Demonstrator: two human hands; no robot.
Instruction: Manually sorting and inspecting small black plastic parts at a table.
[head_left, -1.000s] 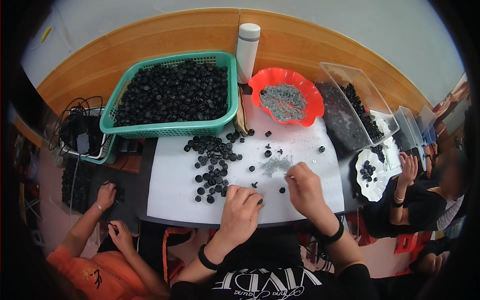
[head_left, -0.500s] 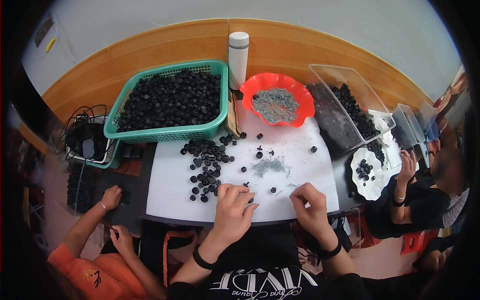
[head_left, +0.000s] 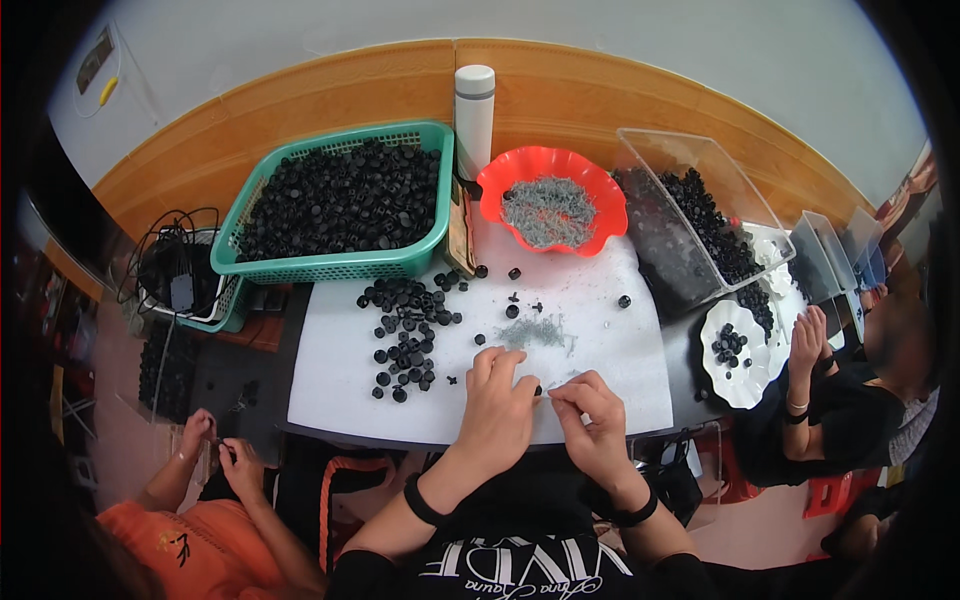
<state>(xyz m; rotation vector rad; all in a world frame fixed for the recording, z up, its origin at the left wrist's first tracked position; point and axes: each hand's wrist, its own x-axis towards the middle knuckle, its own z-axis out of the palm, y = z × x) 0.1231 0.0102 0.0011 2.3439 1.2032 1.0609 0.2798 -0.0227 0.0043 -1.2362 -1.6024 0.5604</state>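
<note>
Close together at the front of the white mat (head_left: 640, 385), my two hands nearly meet. My left hand (head_left: 497, 405) is closed, with a small black round part (head_left: 538, 391) at its thumb and fingertips. Thumb and forefinger of my right hand (head_left: 590, 420) are pinched beside that part; a tiny pale sliver seems to show at their tips, too small to name. Just beyond my fingers lies a scatter of fine grey wire-like pieces (head_left: 532, 333). Left of my left hand are a pile of black round parts (head_left: 405, 320) and a small cross-shaped black piece (head_left: 452, 380).
A green basket (head_left: 335, 270) full of black parts stands back left, near a white flask (head_left: 474, 115). Behind the mat is a red bowl (head_left: 490, 190) of grey pieces. Right are a clear bin (head_left: 760, 215) and a white dish (head_left: 755, 380). Co-workers sit at both sides.
My left hand has moved right and my right hand slightly left, bringing them together at the small black part. The cross-shaped piece left of my left hand now shows.
</note>
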